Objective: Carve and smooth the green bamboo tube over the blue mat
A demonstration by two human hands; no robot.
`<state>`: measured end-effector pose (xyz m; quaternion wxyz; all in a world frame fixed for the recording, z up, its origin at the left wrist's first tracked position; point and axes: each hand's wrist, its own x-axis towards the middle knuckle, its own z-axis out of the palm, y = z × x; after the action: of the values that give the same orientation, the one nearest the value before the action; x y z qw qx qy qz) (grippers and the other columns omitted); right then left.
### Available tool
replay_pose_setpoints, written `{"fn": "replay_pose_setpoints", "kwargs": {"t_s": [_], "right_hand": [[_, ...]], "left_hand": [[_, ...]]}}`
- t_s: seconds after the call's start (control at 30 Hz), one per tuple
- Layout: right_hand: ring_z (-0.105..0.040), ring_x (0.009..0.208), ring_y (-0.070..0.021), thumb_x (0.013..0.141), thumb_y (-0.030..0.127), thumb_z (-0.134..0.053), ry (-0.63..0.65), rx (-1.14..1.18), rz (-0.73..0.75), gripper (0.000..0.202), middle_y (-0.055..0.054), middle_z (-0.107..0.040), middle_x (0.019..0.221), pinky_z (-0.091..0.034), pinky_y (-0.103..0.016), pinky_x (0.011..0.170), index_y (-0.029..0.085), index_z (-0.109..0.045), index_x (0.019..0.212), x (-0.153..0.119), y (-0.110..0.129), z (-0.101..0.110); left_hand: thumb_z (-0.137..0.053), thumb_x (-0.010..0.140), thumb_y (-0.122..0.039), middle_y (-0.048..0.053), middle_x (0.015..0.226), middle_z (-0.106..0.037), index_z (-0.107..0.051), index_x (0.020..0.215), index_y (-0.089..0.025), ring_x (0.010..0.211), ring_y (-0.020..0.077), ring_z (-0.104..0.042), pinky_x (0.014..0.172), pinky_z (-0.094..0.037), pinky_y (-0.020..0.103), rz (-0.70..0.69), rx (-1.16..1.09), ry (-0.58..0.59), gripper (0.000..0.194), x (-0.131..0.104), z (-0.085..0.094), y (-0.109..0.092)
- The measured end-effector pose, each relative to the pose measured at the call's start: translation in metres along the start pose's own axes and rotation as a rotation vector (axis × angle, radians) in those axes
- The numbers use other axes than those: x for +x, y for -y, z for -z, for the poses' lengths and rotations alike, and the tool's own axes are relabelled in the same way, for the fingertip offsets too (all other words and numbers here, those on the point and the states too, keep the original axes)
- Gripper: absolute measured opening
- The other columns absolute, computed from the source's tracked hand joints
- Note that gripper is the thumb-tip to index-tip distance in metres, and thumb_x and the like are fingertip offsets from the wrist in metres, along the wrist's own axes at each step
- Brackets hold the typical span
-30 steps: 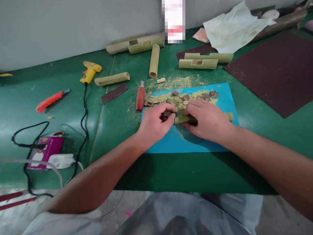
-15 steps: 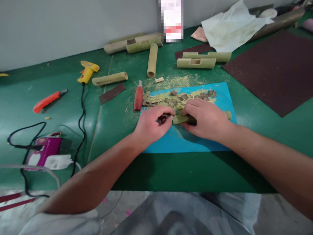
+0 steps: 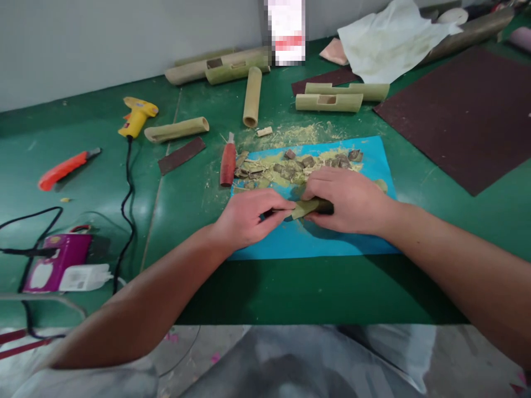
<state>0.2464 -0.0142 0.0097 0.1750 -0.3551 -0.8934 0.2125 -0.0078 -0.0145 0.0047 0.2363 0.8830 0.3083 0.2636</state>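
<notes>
The blue sheet lies on the green table, and a strip of bare tabletop separates its near edge from the table's near edge. More green surface spreads left of the sheet, toward the orange cutter; on the right, the large brown sheet stops short of the blue one. The held bamboo tube is over the middle of the blue sheet, just nearer than the heap of shavings and chips.

The right hand grasps the tube from above, its fingers covering much of it. The left hand has its fingertips drawn together at the tube's left end; what lies between them is hidden, so I cannot tell whether that grip clasps anything. The white cloth hides part of a long dark tube, and the pale panel at the far wall is blurred into blocks.

Two notched tubes lie side by side beyond the sheet, with two more tubes farther left and at least three by the wall. There are two cutters, orange and red, and one yellow tool.
</notes>
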Motion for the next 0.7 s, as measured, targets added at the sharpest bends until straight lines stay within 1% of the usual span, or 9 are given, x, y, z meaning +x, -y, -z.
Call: {"fn": "replay_pose_setpoints", "kwargs": {"t_s": [0.13, 0.3, 0.43, 0.57, 0.7], "right_hand": [[-0.053, 0.085, -0.022, 0.085, 0.029, -0.067, 0.017, 0.019, 0.019, 0.01, -0.004, -0.06, 0.086, -0.037, -0.035, 0.072, 0.024, -0.058, 0.085, -0.0001, -0.0015, 0.0025], [-0.054, 0.085, -0.0219, 0.085, 0.03, -0.067, 0.025, 0.036, 0.029, 0.01, -0.003, -0.06, 0.085, -0.036, -0.035, 0.072, 0.024, -0.059, 0.083, 0.0004, -0.0029, 0.0032], [-0.054, 0.085, -0.0218, 0.086, 0.032, -0.068, 0.032, 0.033, 0.024, 0.012, -0.002, -0.06, 0.085, -0.037, -0.035, 0.072, 0.024, -0.059, 0.082, 0.0008, -0.0038, 0.0029], [-0.054, 0.086, -0.022, 0.086, 0.03, -0.068, 0.042, 0.033, 0.027, 0.011, -0.004, -0.061, 0.086, -0.036, -0.035, 0.071, 0.023, -0.06, 0.084, 0.0003, -0.0033, 0.0037], [-0.054, 0.086, -0.0217, 0.086, 0.029, -0.067, 0.032, 0.023, 0.038, 0.009, -0.004, -0.061, 0.087, -0.036, -0.036, 0.072, 0.022, -0.061, 0.085, -0.0003, -0.0026, 0.0043]], "left_hand": [[-0.061, 0.104, -0.03, 0.005, 0.09, -0.082, -0.079, 0.101, -0.022, 0.079, 0.0168, -0.078, 0.073, -0.06, 0.025, -0.011, -0.001, -0.003, 0.02, -0.0016, 0.0004, 0.0005], [-0.059, 0.104, -0.027, 0.005, 0.095, -0.083, -0.078, 0.103, -0.024, 0.086, 0.0172, -0.08, 0.078, -0.061, 0.025, -0.03, 0.009, 0.054, 0.02, -0.0047, 0.0003, -0.0022], [-0.058, 0.105, -0.026, 0.005, 0.095, -0.083, -0.078, 0.104, -0.022, 0.085, 0.0174, -0.079, 0.076, -0.061, 0.024, -0.046, 0.025, 0.048, 0.021, -0.005, 0.0007, -0.0028], [-0.058, 0.105, -0.026, 0.005, 0.095, -0.083, -0.078, 0.104, -0.024, 0.087, 0.0175, -0.079, 0.079, -0.061, 0.025, -0.061, 0.022, 0.096, 0.021, -0.006, 0.0011, -0.0036], [-0.056, 0.105, -0.026, 0.005, 0.097, -0.082, -0.078, 0.105, -0.023, 0.088, 0.018, -0.08, 0.08, -0.062, 0.025, -0.04, 0.036, 0.068, 0.022, -0.0061, 0.0012, -0.0037]]}}
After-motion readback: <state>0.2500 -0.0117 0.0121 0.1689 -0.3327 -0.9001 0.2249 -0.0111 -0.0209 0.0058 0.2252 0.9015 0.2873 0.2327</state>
